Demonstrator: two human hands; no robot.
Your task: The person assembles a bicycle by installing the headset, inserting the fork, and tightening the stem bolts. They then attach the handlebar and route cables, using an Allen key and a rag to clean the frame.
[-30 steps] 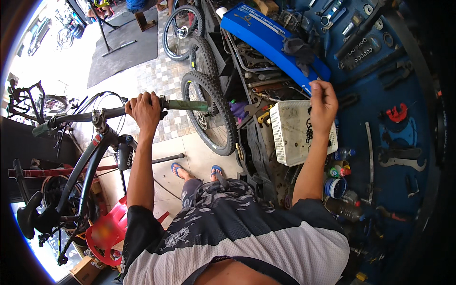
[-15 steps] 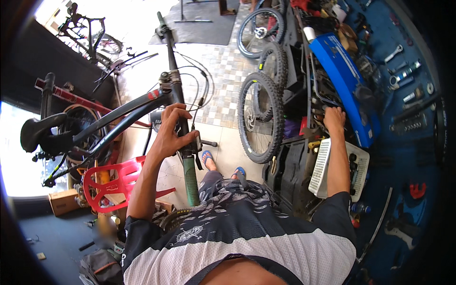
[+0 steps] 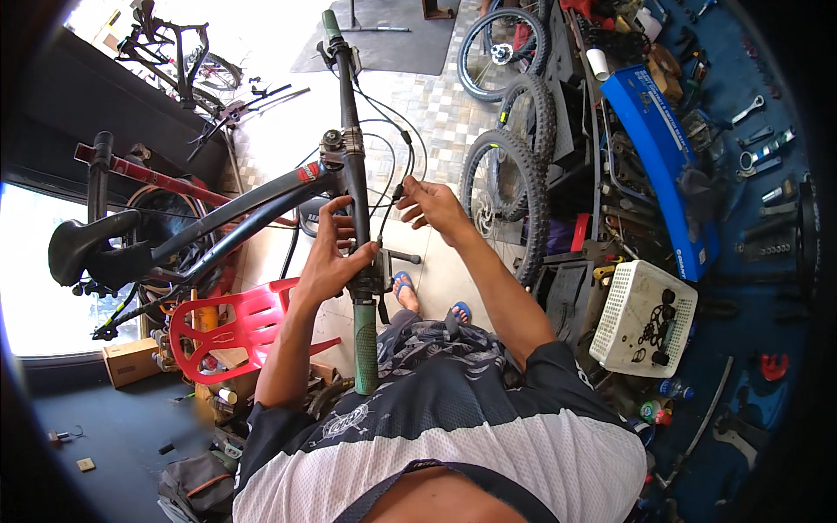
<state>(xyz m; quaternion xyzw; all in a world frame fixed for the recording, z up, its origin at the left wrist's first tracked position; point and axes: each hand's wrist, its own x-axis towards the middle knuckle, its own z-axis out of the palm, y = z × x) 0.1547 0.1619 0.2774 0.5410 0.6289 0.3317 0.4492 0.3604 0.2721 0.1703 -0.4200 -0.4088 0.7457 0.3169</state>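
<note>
A dark bicycle handlebar (image 3: 352, 174) with green grips stands before me, fixed to a dark blue frame (image 3: 253, 193) at left. My left hand (image 3: 328, 261) is closed about the near half of the bar, its thumb lying across it by the brake lever (image 3: 403, 258). Just right of the bar, my right hand (image 3: 436, 212) has its fingers drawn together beside the black cables (image 3: 410, 139). Whatever its fingertips may hold is too small to make out. Below my left hand is the near green grip (image 3: 365, 349).
A red plastic chair (image 3: 235, 331) is under the bike. Wheels with knobby tyres (image 3: 504, 200) stand to the right. Beyond them are a long blue tray (image 3: 663, 166), a white perforated basket (image 3: 623, 327) with small black parts, and a wall of hanging tools (image 3: 767, 152).
My right hand has come away from the tools at the right and moved left to the cables beside the handlebar. My left hand stays on the bar. The whole view has shifted slightly.
</note>
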